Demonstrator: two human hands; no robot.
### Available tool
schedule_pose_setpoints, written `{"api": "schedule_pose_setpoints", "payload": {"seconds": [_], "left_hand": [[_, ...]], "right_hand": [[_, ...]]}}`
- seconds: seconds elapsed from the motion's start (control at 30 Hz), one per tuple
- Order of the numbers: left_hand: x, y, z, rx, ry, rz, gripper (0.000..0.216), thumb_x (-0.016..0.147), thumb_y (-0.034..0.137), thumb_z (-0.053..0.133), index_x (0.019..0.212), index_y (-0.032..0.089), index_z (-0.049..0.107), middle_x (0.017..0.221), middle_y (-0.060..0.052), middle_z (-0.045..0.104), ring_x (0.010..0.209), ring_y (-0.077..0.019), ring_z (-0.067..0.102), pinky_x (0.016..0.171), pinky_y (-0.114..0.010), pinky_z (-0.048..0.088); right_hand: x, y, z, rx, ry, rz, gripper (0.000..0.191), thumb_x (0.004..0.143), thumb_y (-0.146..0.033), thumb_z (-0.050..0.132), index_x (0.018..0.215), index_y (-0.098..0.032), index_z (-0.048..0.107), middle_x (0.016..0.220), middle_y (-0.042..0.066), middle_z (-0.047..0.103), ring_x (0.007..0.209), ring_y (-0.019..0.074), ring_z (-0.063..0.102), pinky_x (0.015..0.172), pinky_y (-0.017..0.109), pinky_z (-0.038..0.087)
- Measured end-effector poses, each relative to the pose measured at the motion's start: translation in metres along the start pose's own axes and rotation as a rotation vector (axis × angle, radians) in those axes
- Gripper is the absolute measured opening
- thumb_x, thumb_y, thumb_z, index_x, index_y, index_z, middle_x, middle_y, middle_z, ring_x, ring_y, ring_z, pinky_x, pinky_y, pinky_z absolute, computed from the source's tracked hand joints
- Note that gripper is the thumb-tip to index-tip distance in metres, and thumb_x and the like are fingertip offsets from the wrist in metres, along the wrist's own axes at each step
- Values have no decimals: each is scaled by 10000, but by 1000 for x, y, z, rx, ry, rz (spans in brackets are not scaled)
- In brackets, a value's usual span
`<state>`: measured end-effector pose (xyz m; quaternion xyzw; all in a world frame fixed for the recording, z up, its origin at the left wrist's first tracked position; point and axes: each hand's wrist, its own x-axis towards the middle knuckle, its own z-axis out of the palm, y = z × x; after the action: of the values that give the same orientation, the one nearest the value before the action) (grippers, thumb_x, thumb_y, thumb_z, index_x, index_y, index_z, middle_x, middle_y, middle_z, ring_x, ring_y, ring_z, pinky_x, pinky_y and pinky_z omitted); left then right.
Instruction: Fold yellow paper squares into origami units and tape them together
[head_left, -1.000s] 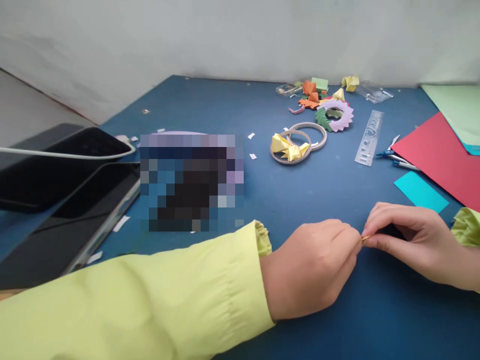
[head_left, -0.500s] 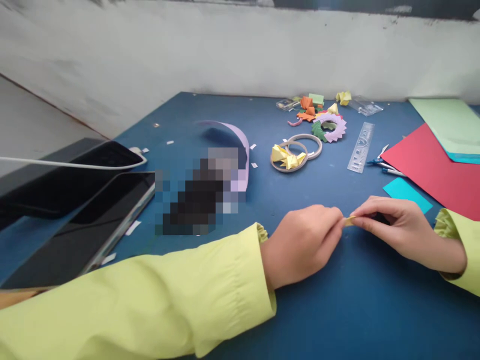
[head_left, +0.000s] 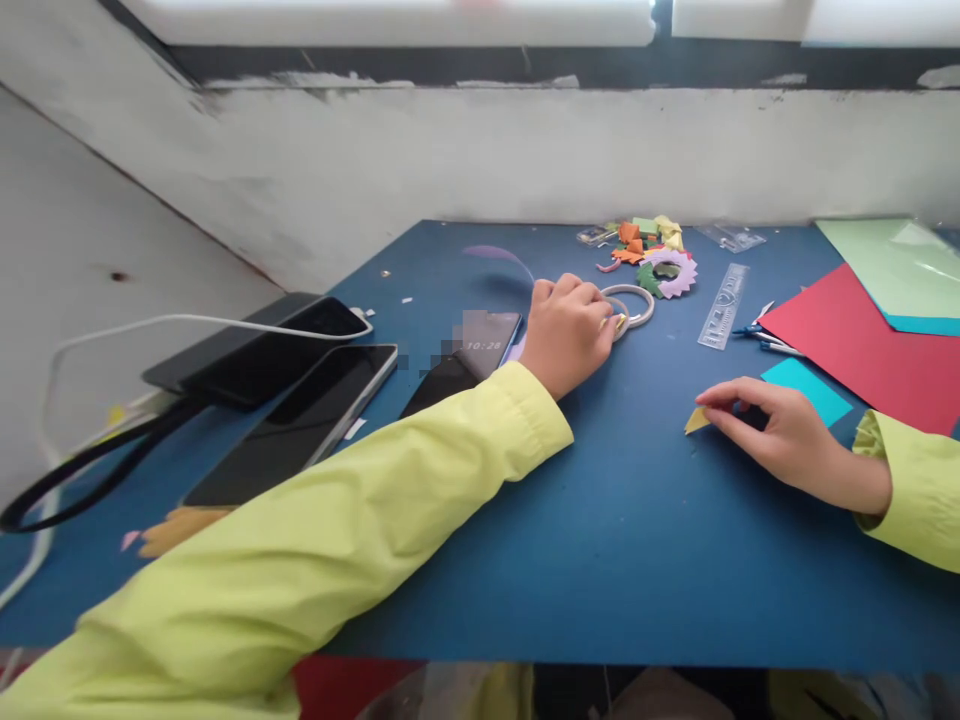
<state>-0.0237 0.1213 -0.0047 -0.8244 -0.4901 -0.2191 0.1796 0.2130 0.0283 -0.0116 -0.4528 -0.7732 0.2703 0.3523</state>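
My right hand (head_left: 784, 440) pinches a small yellow folded paper piece (head_left: 697, 420) between thumb and fingertips, just above the blue table. Further off, my left hand (head_left: 568, 335) reaches over the two tape rolls (head_left: 639, 292), its fingers curled downward and closed. A little yellow paper shows at its fingertips, against the nearer roll. Whatever lies under the palm is hidden, and I cannot make out what these fingers grip.
Behind the rolls lie a purple and green paper ring (head_left: 679, 275) and orange folded pieces (head_left: 630, 240). A clear ruler (head_left: 724, 308), pens, a turquoise sheet (head_left: 810, 390), a red sheet (head_left: 862, 335) and green sheets (head_left: 892, 265) are on the right. Phones and cables lie left.
My left hand has let go of the small yellow paper piece and moved up and left to the tape rolls. The right hand keeps the piece. The view has tilted up.
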Motion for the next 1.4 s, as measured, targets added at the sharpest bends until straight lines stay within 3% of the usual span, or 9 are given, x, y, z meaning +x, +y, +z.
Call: {"api": "schedule_pose_setpoints", "payload": {"seconds": [0.13,0.27,0.33,0.43,0.6,0.77,1.2,1.3,1.4], "left_hand": [[2,-5,6,4,-28,4,301,906,322,544,1152,149,539,1152,-88,568,996,-214,584,845,-420,515],[2,-2,1,-56,7,-8,325,907,329,543,1181,155,519,1181,-90,552,1001,-210,584,842,-414,519],[-2,9,-6,-121,35,-6,306,906,325,544,1154,146,535,1153,-87,566,988,-207,587,838,-410,518],[-14,33,-19,-279,13,100,191,890,236,522,781,120,626,842,-63,631,884,-189,572,844,-359,496],[-33,61,-34,-526,-109,244,202,864,180,492,721,136,626,763,-55,631,765,-168,552,730,-287,490],[-42,67,-47,-673,-134,157,204,899,140,419,852,114,616,793,-61,618,766,-161,549,722,-287,461],[-49,74,-58,-920,-236,61,131,874,144,518,787,129,614,718,-20,583,687,-123,501,655,-237,417],[-49,73,-59,-975,-294,15,168,878,122,480,779,130,616,693,-10,560,655,-111,492,624,-226,406],[-48,74,-60,-1041,-357,-67,182,879,129,466,758,140,601,685,0,559,635,-103,501,596,-218,402]], "right_hand": [[2,1,-1,-8,-22,11,149,843,-276,560,949,-216,647,874,23,683,777,157,631,697,278,520],[2,0,-2,-11,-49,16,115,826,-270,583,891,-221,664,859,15,688,766,159,628,675,277,505],[2,0,-2,-4,-34,25,115,825,-276,589,886,-217,666,842,14,687,747,153,624,655,268,503],[2,-1,-2,13,20,39,171,827,-294,595,964,-211,655,808,10,675,690,134,608,619,249,501],[2,-3,-2,44,80,39,187,818,-287,614,979,-201,653,805,8,664,694,124,598,646,243,500],[0,-7,-1,105,42,32,180,824,-283,619,984,-206,647,777,-1,655,687,112,594,627,219,497],[-7,-19,-5,256,-70,37,203,843,-228,620,1045,-236,599,805,-26,618,733,85,568,690,200,488],[-5,-15,-6,225,-132,-64,264,865,-208,591,1124,-245,555,906,-1,623,797,103,572,726,237,488],[-2,-11,-8,53,-149,-271,250,875,-181,577,1115,-245,559,956,24,625,842,120,578,740,276,468]]}}
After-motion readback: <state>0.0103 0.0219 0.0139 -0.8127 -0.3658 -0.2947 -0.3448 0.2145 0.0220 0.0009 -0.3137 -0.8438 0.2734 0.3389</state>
